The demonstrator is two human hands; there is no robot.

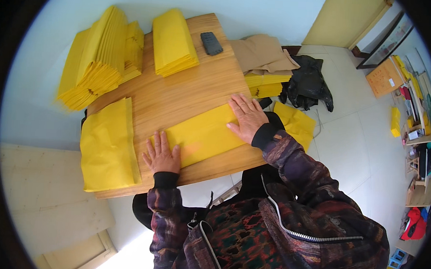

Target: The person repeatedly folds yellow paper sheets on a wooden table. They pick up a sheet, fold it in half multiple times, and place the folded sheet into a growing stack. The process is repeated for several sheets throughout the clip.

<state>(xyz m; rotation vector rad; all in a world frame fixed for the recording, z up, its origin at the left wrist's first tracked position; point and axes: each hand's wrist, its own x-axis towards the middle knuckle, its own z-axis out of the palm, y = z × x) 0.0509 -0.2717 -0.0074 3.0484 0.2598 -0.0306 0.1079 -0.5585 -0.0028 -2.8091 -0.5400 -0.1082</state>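
A folded yellow sheet (205,128), paper or thin fabric, lies flat along the near edge of the wooden table (174,95). My left hand (163,152) rests palm down on its left end, fingers spread. On its right end my right hand (247,118) presses flat, fingers loosely apart and thumb out to the side. Neither hand grips anything. To the left, a wider yellow piece (108,148) with a creased surface lies at the table's corner. A neat stack of folded yellow pieces (174,42) sits at the far side, beside a dark grey block (211,43).
Large bundles of folded yellow pieces (96,62) stand at the far left against the wall. Right of the table are brown paper (262,53) over more yellow stacks, a black plastic bag (308,81) and a loose yellow sheet (297,125). A cardboard box (385,77) stands farther right.
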